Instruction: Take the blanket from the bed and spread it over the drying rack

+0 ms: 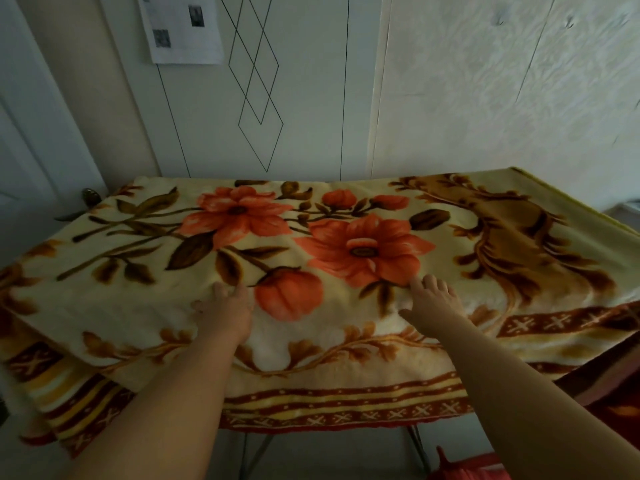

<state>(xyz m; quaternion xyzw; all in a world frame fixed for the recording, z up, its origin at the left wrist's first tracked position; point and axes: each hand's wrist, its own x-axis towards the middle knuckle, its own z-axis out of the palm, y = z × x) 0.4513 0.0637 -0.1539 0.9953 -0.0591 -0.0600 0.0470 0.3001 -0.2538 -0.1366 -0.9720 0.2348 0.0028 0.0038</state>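
Two bare forearms reach forward from the bottom of the view. Beneath them the thin metal legs of the drying rack (258, 455) show under the hanging hem. The blanket (346, 244), cream with orange flowers and a brown patterned border, lies over the top of the rack, so it is off the bed and the spreading step is in hand, near its end by my judgement.

The left hand (225, 315) rests palm down on the fabric beside an orange bud, fingers straight and sunk a little into the pile. The right hand (434, 304) lies flat too, fingers fanned, touching the edge of the large flower. Neither grips anything.

On the left a doubled layer (86, 327) sits on top of the cloth below it, its edge running slantwise. The next move probably calls for smoothing outward, or for pinching that fold and drawing it open so the blanket hangs single.

Beyond the rack stand a pale panelled door with a sheet of paper (180, 29) and a textured wall (502, 98).
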